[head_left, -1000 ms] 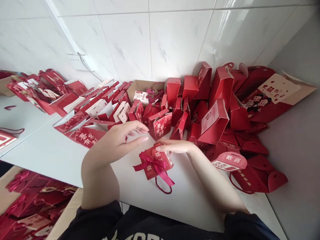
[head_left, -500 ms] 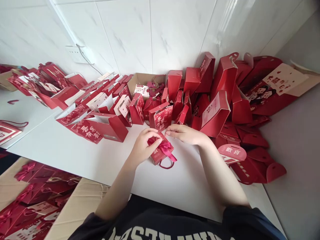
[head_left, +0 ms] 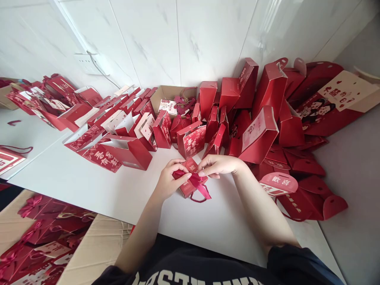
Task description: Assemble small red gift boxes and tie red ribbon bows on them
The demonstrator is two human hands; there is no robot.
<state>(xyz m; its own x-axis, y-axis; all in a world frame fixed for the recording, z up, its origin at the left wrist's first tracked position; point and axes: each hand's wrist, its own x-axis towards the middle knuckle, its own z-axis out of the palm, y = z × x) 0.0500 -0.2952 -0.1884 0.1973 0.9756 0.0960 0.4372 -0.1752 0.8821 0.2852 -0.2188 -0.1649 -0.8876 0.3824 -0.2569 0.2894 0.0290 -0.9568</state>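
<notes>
A small red gift box (head_left: 186, 189) lies on the white table in front of me, with a dark red cord handle (head_left: 198, 201) at its near side. Across it runs a magenta satin ribbon (head_left: 199, 184), its tails hanging toward me. My left hand (head_left: 173, 178) is at the box's left, thumb and fingers pinching the ribbon. From the right, my right hand (head_left: 218, 165) pinches the ribbon near the box's upper right, though its fingertips partly hide the spot. Just beyond stands a red patterned gift bag (head_left: 192, 140).
Rows of red gift boxes (head_left: 127, 152) stand left along the wall, and taller red boxes (head_left: 259, 132) crowd the right. A cardboard box (head_left: 162, 95) holding tags sits at the back. Below the table's left edge, an open carton (head_left: 102, 241) stands beside ribboned boxes (head_left: 38, 229).
My right hand has come down and closed in on the ribbon. The box's printed top shows more now, and my left hand has shifted slightly left and down.
</notes>
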